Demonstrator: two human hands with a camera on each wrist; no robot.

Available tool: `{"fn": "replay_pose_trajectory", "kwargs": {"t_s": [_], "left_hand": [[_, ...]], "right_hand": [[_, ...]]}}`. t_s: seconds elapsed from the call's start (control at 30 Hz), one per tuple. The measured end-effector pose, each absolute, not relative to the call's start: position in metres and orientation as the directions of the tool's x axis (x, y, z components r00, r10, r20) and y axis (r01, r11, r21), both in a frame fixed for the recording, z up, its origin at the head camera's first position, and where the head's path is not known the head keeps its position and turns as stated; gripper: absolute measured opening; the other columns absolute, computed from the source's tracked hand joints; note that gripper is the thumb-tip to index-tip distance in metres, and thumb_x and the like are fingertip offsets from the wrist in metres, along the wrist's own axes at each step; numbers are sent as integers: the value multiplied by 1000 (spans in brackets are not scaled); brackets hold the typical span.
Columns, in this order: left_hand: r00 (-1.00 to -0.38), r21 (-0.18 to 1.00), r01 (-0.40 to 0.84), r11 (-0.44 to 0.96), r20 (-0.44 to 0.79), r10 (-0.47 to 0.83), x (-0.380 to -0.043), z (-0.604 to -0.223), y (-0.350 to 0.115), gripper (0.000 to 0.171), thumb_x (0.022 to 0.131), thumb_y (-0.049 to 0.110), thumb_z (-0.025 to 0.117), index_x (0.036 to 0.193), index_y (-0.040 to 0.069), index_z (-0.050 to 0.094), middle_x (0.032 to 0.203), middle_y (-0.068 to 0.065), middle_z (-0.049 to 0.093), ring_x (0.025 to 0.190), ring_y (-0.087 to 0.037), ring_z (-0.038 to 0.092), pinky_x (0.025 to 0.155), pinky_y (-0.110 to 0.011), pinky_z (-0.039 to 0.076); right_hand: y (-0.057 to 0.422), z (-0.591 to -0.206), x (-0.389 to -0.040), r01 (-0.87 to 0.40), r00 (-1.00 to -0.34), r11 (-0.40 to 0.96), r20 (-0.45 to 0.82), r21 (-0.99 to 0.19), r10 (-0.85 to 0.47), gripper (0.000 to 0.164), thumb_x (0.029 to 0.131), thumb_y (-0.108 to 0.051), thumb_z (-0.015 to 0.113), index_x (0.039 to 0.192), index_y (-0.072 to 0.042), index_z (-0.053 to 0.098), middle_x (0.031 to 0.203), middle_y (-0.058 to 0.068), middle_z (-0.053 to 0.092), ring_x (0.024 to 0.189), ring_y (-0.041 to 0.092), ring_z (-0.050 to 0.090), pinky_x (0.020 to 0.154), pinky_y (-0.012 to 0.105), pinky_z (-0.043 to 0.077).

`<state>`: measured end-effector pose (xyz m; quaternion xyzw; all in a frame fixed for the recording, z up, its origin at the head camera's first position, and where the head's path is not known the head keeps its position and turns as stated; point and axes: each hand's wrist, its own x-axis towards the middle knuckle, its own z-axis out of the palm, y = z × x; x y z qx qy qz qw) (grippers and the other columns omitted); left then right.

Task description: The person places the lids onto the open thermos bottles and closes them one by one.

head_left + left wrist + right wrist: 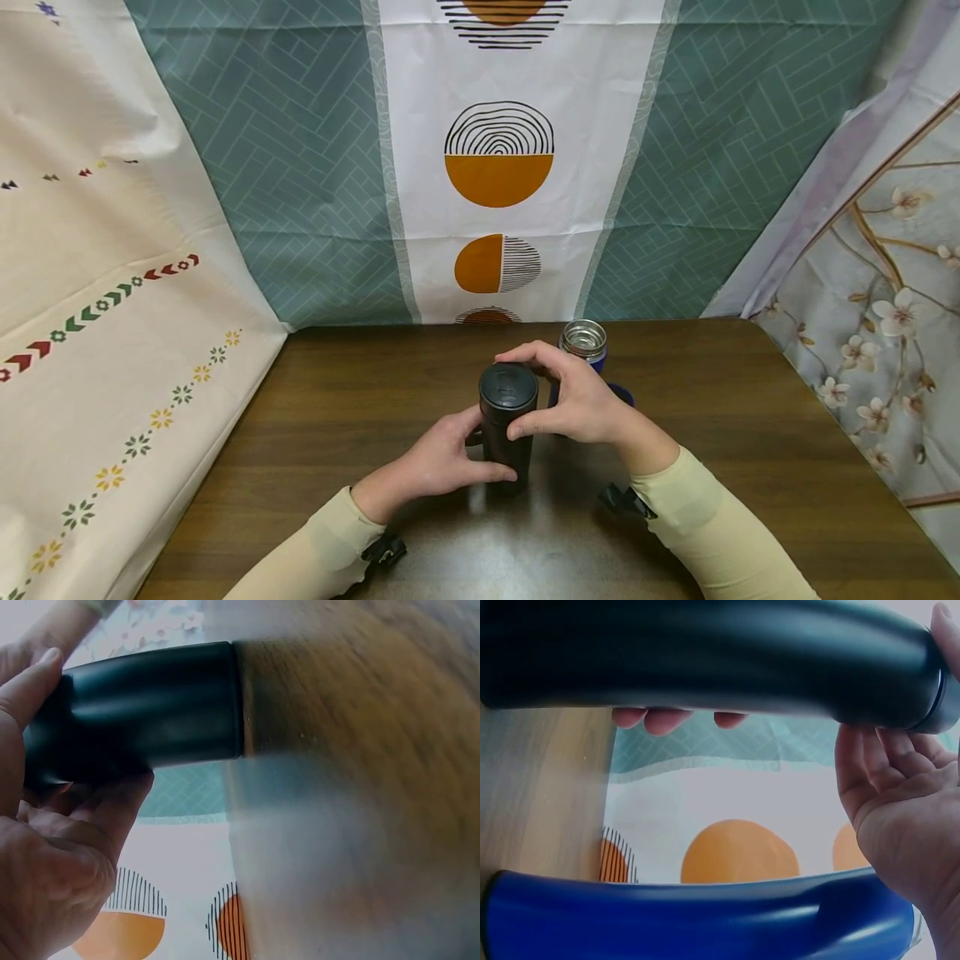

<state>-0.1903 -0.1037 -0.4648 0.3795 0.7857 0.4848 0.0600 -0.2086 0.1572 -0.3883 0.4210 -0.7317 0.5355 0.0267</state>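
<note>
The left hand is gripping the black flask low, standing on the desk; the right hand's fingers are curling round its lid (best twisted squarely, base steadied). Behind, a blue flask is standing open.

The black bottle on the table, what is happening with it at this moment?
A person holds the black bottle upright on the wooden table with both hands. The left hand grips its body low down, while the right hand curls around its black lid. The lid is still on. Just behind the right hand stands a blue bottle with an open metal mouth, untouched.
</note>
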Motion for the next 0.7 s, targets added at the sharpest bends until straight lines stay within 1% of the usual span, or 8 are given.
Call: {"fn": "replay_pose_trajectory", "kwargs": {"t_s": [0.1, 0.3, 0.4, 0.47, 0.53, 0.63, 0.7], "left_hand": [[-711, 810, 533, 245, 272, 648, -190, -464, -104, 76, 89, 27, 99, 154, 27, 61, 138, 7, 74, 124, -14, 72, 109, -42, 59], [-714, 808, 534, 248, 274, 644, -190, -464, -103, 76, 88, 26, 99, 153, 26, 61, 137, 7, 75, 125, -14, 72, 109, -42, 58], [-715, 813, 527, 247, 268, 646, -190, -464, -104, 76, 89, 26, 99, 154, 26, 60, 137, 7, 74, 125, -14, 72, 110, -42, 58], [-715, 817, 522, 246, 262, 649, -190, -464, -104, 76, 89, 26, 98, 154, 26, 60, 138, 7, 74, 125, -14, 72, 110, -43, 58], [-715, 818, 519, 249, 255, 651, -190, -463, -104, 76, 89, 26, 98, 154, 27, 60, 138, 7, 74, 126, -14, 71, 110, -43, 58], [-715, 816, 519, 255, 250, 653, -190, -463, -105, 75, 90, 27, 98, 154, 27, 60, 139, 8, 74, 126, -14, 71, 111, -44, 57], [-715, 814, 519, 259, 248, 654, -190, -464, -105, 74, 90, 27, 98, 154, 27, 60, 139, 8, 74, 127, -14, 71, 111, -44, 57]], "right_hand": [[155, -389, -207, -643, -652, 72, 496, -762, -574, 80, 73, -3, 105, 142, -12, 65, 141, 4, 70, 122, 26, 70, 107, 42, 55], [151, -391, -207, -663, -640, 50, 532, -747, -555, 82, 69, -1, 106, 138, -9, 62, 137, 7, 67, 121, 28, 69, 108, 37, 55], [151, -391, -207, -656, -646, 55, 522, -753, -557, 81, 70, -3, 106, 139, -10, 62, 137, 7, 67, 120, 27, 69, 107, 37, 55], [152, -390, -207, -642, -649, 57, 503, -765, -571, 81, 74, -7, 105, 143, -11, 62, 140, 5, 67, 122, 26, 68, 108, 37, 54], [153, -390, -208, -626, -638, 39, 484, -779, -599, 80, 81, -11, 101, 150, -13, 60, 144, 4, 67, 127, 26, 67, 113, 38, 51], [155, -390, -209, -603, -591, -27, 469, -797, -656, 79, 93, -15, 93, 162, -13, 53, 150, 6, 68, 138, 29, 64, 122, 41, 43], [156, -391, -210, -587, -558, -71, 466, -807, -686, 78, 98, -15, 87, 166, -11, 48, 152, 9, 68, 144, 32, 60, 126, 43, 38]]}}
